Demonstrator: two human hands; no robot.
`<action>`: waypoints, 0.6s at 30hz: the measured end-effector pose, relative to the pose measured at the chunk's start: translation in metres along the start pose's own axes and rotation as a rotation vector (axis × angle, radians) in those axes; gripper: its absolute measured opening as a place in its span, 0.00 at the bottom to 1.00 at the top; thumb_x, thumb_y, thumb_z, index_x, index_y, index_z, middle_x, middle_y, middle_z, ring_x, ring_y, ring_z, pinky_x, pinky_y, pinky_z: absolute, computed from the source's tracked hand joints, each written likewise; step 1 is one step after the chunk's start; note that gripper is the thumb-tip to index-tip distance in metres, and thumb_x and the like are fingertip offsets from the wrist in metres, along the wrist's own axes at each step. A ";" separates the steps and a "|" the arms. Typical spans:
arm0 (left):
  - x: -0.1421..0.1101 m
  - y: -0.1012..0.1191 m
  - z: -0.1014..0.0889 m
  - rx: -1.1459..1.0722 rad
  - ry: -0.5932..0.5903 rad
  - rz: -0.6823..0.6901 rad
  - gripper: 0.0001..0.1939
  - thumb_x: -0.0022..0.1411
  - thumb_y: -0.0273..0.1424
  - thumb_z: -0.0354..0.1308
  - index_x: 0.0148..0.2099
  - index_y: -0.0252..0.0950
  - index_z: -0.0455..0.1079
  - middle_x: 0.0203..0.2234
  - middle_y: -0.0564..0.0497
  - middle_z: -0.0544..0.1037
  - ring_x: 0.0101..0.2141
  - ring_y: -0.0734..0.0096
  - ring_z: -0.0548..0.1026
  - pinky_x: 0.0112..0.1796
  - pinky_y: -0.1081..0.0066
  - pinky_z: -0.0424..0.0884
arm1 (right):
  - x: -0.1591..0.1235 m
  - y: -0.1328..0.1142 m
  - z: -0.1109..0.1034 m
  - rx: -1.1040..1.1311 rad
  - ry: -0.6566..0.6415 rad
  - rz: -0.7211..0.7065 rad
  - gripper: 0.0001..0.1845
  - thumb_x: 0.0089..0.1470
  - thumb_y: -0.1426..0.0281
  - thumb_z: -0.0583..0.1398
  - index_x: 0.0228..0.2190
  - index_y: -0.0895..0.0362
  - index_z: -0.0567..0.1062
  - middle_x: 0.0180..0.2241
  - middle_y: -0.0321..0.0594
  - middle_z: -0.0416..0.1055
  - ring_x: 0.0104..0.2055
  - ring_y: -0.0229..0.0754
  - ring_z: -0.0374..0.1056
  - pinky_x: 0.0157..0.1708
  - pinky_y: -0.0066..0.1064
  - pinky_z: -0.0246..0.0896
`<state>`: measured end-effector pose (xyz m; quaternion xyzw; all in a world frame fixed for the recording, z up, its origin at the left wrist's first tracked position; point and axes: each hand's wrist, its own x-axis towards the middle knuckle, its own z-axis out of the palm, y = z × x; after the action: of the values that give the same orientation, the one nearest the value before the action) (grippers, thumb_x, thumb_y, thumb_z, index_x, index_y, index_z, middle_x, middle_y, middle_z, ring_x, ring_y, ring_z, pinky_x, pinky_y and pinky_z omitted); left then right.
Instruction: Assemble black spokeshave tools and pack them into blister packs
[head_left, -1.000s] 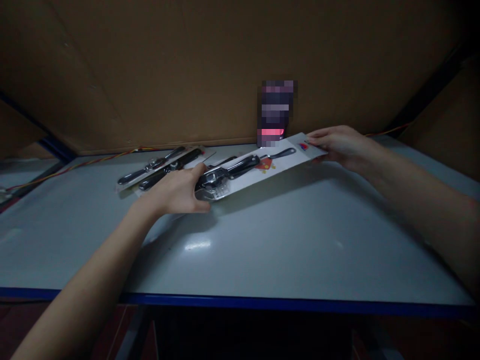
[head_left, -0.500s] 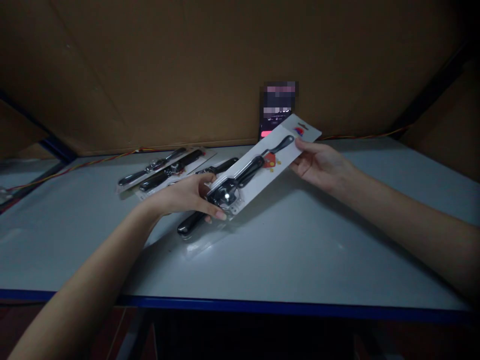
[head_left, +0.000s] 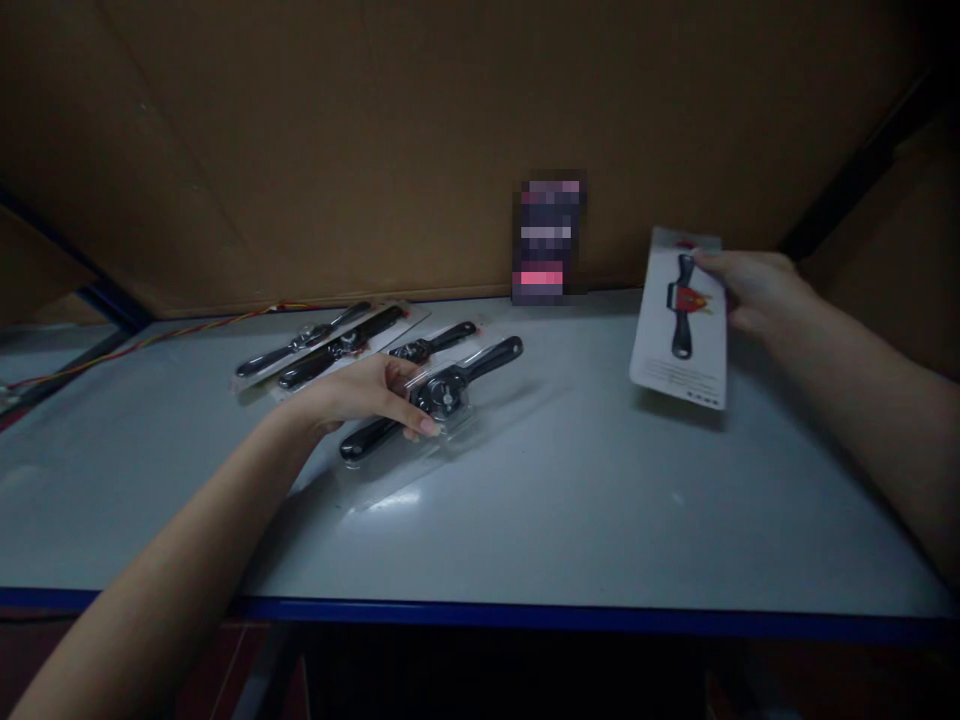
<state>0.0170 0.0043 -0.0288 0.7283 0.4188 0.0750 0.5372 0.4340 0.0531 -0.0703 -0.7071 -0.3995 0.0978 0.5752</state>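
Toward the desk's [head_left: 585,530] right edge, stiff-looking card [head_left: 681,318] is pinched by the right hand [head_left: 761,287]; slippery-looking pack [head_left: 450,393] is gripped midway by the left hand [head_left: 364,388].

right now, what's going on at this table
A person's left hand holds a clear plastic shell with a black tool in it, over the grey table. The right hand holds a printed card upright, apart from the shell. Three more packaged tools lie beyond the left hand, and a lit screen, its content blurred, stands at the back.
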 end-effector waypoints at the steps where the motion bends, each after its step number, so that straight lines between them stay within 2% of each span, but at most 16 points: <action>1: 0.000 0.000 0.000 -0.020 0.024 0.000 0.13 0.43 0.31 0.70 0.29 0.35 0.69 0.21 0.56 0.76 0.24 0.75 0.74 0.30 0.74 0.67 | -0.002 0.002 0.000 -0.031 -0.076 0.026 0.11 0.54 0.74 0.59 0.38 0.70 0.74 0.33 0.56 0.74 0.30 0.41 0.70 0.29 0.34 0.60; 3: 0.001 -0.001 0.000 -0.061 0.092 -0.001 0.14 0.42 0.31 0.70 0.31 0.35 0.70 0.23 0.55 0.77 0.25 0.75 0.74 0.31 0.74 0.68 | -0.007 0.004 0.002 -0.124 -0.169 0.029 0.15 0.51 0.69 0.62 0.38 0.69 0.74 0.36 0.60 0.73 0.36 0.46 0.69 0.35 0.38 0.60; 4: 0.002 -0.001 0.001 -0.081 0.127 0.001 0.14 0.42 0.31 0.70 0.31 0.35 0.70 0.24 0.55 0.77 0.25 0.75 0.74 0.31 0.74 0.68 | -0.010 0.002 0.003 -0.178 -0.168 0.019 0.18 0.50 0.67 0.63 0.38 0.69 0.73 0.39 0.63 0.71 0.42 0.50 0.68 0.40 0.41 0.58; 6: 0.002 -0.001 0.002 -0.119 0.179 0.010 0.15 0.41 0.31 0.70 0.31 0.34 0.70 0.24 0.55 0.77 0.24 0.76 0.73 0.29 0.75 0.67 | -0.018 -0.005 0.007 -0.245 -0.129 -0.040 0.24 0.49 0.65 0.63 0.44 0.69 0.70 0.50 0.70 0.63 0.55 0.58 0.57 0.50 0.46 0.49; 8: 0.002 0.001 0.005 -0.163 0.201 0.028 0.15 0.42 0.30 0.70 0.32 0.33 0.70 0.24 0.55 0.76 0.24 0.77 0.73 0.28 0.76 0.67 | -0.032 -0.019 0.013 -0.193 -0.153 -0.128 0.25 0.51 0.64 0.60 0.48 0.66 0.67 0.57 0.67 0.55 0.61 0.58 0.48 0.55 0.47 0.43; 9: 0.003 0.002 0.006 -0.189 0.203 0.042 0.15 0.42 0.30 0.70 0.32 0.33 0.70 0.24 0.55 0.76 0.24 0.78 0.73 0.28 0.76 0.67 | -0.043 -0.028 0.017 -0.057 -0.274 -0.159 0.24 0.53 0.64 0.59 0.49 0.63 0.66 0.58 0.63 0.56 0.61 0.55 0.49 0.56 0.46 0.44; 11: 0.003 0.004 0.010 -0.235 0.194 0.082 0.15 0.42 0.29 0.70 0.33 0.32 0.70 0.25 0.54 0.76 0.24 0.78 0.73 0.29 0.76 0.68 | -0.072 -0.047 0.026 0.049 -0.490 -0.150 0.17 0.56 0.60 0.55 0.42 0.58 0.70 0.46 0.52 0.71 0.49 0.48 0.66 0.49 0.41 0.59; 12: 0.004 0.005 0.012 -0.253 0.184 0.107 0.15 0.43 0.29 0.70 0.33 0.32 0.70 0.25 0.54 0.77 0.25 0.78 0.73 0.30 0.75 0.68 | -0.088 -0.056 0.030 0.117 -0.630 -0.131 0.16 0.57 0.59 0.53 0.40 0.55 0.71 0.42 0.48 0.73 0.45 0.46 0.69 0.45 0.40 0.63; 14: 0.004 0.007 0.015 -0.278 0.151 0.158 0.15 0.45 0.30 0.69 0.35 0.31 0.70 0.27 0.52 0.77 0.26 0.77 0.74 0.31 0.75 0.69 | -0.119 -0.073 0.034 0.470 -1.009 0.043 0.18 0.57 0.56 0.51 0.40 0.54 0.70 0.43 0.46 0.73 0.46 0.48 0.69 0.46 0.43 0.64; 15: 0.005 0.008 0.017 -0.290 0.131 0.179 0.14 0.47 0.30 0.68 0.35 0.31 0.70 0.27 0.52 0.77 0.26 0.77 0.74 0.31 0.75 0.69 | -0.132 -0.080 0.034 0.603 -1.129 0.116 0.18 0.56 0.55 0.50 0.40 0.53 0.70 0.43 0.45 0.73 0.47 0.49 0.69 0.47 0.44 0.64; 18: 0.005 0.011 0.022 -0.351 0.079 0.213 0.13 0.50 0.31 0.67 0.36 0.31 0.69 0.26 0.51 0.78 0.26 0.77 0.74 0.30 0.75 0.69 | -0.155 -0.093 0.032 0.842 -1.276 0.243 0.17 0.55 0.59 0.50 0.42 0.53 0.70 0.44 0.41 0.73 0.48 0.48 0.69 0.47 0.45 0.64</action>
<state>0.0378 -0.0089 -0.0299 0.6603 0.3406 0.2317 0.6279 0.2706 -0.0268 -0.0472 -0.2747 -0.5025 0.6921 0.4394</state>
